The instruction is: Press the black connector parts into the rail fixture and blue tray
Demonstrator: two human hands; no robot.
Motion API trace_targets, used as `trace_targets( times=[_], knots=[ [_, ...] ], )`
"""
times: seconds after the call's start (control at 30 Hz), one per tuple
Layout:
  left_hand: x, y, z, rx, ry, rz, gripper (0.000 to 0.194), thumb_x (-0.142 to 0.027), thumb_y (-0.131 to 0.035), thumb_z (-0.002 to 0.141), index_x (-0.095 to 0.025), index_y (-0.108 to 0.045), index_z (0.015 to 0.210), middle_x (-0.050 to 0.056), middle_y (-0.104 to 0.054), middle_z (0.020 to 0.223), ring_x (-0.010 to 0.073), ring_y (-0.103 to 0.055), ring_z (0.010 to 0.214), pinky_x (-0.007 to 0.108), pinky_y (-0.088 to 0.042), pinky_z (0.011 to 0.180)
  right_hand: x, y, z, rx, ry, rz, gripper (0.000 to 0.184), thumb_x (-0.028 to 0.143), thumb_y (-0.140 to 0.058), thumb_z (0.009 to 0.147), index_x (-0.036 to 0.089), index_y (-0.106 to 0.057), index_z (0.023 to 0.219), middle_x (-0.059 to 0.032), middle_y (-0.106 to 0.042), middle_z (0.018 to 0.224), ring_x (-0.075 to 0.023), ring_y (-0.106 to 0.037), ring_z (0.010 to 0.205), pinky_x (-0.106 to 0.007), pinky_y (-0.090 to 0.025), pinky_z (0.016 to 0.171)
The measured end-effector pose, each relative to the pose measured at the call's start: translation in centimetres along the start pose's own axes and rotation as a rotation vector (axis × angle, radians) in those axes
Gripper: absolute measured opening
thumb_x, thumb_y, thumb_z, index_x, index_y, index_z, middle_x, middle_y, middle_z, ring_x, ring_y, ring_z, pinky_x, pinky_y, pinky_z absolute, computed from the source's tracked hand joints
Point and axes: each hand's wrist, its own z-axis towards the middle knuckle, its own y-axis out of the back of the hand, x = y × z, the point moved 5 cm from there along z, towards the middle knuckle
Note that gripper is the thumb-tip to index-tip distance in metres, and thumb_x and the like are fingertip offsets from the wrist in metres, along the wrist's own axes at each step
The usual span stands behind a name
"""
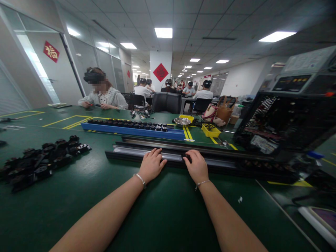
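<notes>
A long black channel rail (126,154) with a shiny inner strip lies across the green table in front of me. My left hand (152,165) rests on its near edge, fingers stretched out over the channel and holding nothing. At the rail's middle, my right hand (196,164) curls its thumb and fingers around a small black part (188,158), mostly hidden by the fingers. Close behind runs a second dark rail (147,141). Towards the right end, several small dark parts (262,165) sit in the channel, dim and blurred.
A pile of black parts (43,159) lies left. Beyond the rails are a blue tray (131,134) of black parts, a metal bowl (182,121) and a yellow bin (211,131). An open computer case (278,122) stands right. A co-worker (105,94) sits across the table.
</notes>
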Motion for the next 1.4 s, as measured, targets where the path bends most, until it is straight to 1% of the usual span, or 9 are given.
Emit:
trace_targets(
  times=[0.1, 0.23, 0.37, 0.57, 0.77, 1.13, 1.4],
  knots=[
    [0.00, -0.03, -0.01, 0.001, -0.002, 0.003, 0.036, -0.045, -0.034, 0.090, -0.022, -0.062, 0.090, 0.003, -0.050, 0.134, 0.0236, -0.039, 0.126, 0.043, -0.038, 0.096, -0.08, -0.08, 0.04, 0.034, -0.022, -0.030, 0.018, 0.027, -0.055, 0.079, 0.019, -0.062, 0.093, -0.0075, -0.062, 0.100, -0.0210, -0.055, 0.095, -0.035, -0.041, 0.087],
    [-0.01, -0.08, 0.02, 0.004, 0.003, -0.005, 0.036, -0.045, -0.035, 0.089, -0.022, -0.063, 0.090, 0.004, -0.050, 0.134, 0.0241, -0.038, 0.127, 0.044, -0.038, 0.096, -0.30, -0.12, 0.06, 0.074, -0.089, -0.109, 0.027, 0.033, -0.055, 0.077, 0.019, -0.060, 0.100, -0.0082, -0.062, 0.102, -0.0226, -0.055, 0.095, -0.037, -0.041, 0.084],
    [0.00, -0.10, 0.04, 0.007, 0.006, -0.006, 0.035, -0.045, -0.035, 0.089, -0.023, -0.063, 0.090, 0.004, -0.050, 0.134, 0.0240, -0.038, 0.127, 0.044, -0.038, 0.096, -0.41, -0.14, 0.04, 0.111, -0.134, -0.142, 0.030, 0.036, -0.054, 0.078, 0.018, -0.060, 0.101, -0.0082, -0.064, 0.096, -0.0222, -0.057, 0.089, -0.037, -0.041, 0.081],
    [0.02, -0.12, 0.00, -0.002, -0.007, 0.001, 0.037, -0.045, -0.034, 0.090, -0.022, -0.062, 0.090, 0.003, -0.050, 0.133, 0.0237, -0.039, 0.126, 0.043, -0.039, 0.096, -0.53, -0.33, -0.01, 0.126, -0.120, -0.081, 0.029, 0.037, -0.052, 0.080, 0.018, -0.061, 0.100, -0.0071, -0.065, 0.093, -0.0211, -0.058, 0.085, -0.035, -0.041, 0.080],
    [0.07, -0.11, 0.02, 0.000, 0.000, -0.004, 0.036, -0.045, -0.034, 0.090, -0.023, -0.063, 0.091, 0.003, -0.050, 0.133, 0.0237, -0.039, 0.126, 0.044, -0.038, 0.096, -0.75, -0.83, -0.16, 0.140, -0.127, 0.023, 0.031, 0.037, -0.050, 0.081, 0.019, -0.061, 0.103, -0.0074, -0.064, 0.096, -0.0187, -0.059, 0.080, -0.033, -0.044, 0.076],
    [0.10, -0.08, -0.02, 0.006, 0.006, -0.016, 0.037, -0.046, -0.033, 0.090, -0.024, -0.063, 0.091, 0.003, -0.050, 0.134, 0.0236, -0.039, 0.126, 0.044, -0.038, 0.096, -0.34, -0.90, -0.12, 0.158, -0.121, 0.076, 0.031, 0.033, -0.049, 0.081, 0.018, -0.061, 0.106, -0.0080, -0.065, 0.100, -0.0187, -0.060, 0.083, -0.033, -0.047, 0.077],
    [0.10, -0.06, 0.06, 0.011, 0.008, -0.012, 0.036, -0.046, -0.034, 0.089, -0.024, -0.063, 0.090, 0.003, -0.050, 0.134, 0.0241, -0.039, 0.127, 0.044, -0.038, 0.097, -0.06, -0.80, 0.01, 0.154, -0.084, 0.018, 0.031, 0.032, -0.049, 0.081, 0.017, -0.061, 0.106, -0.0083, -0.066, 0.102, -0.0205, -0.060, 0.091, -0.036, -0.045, 0.083]
  ],
)
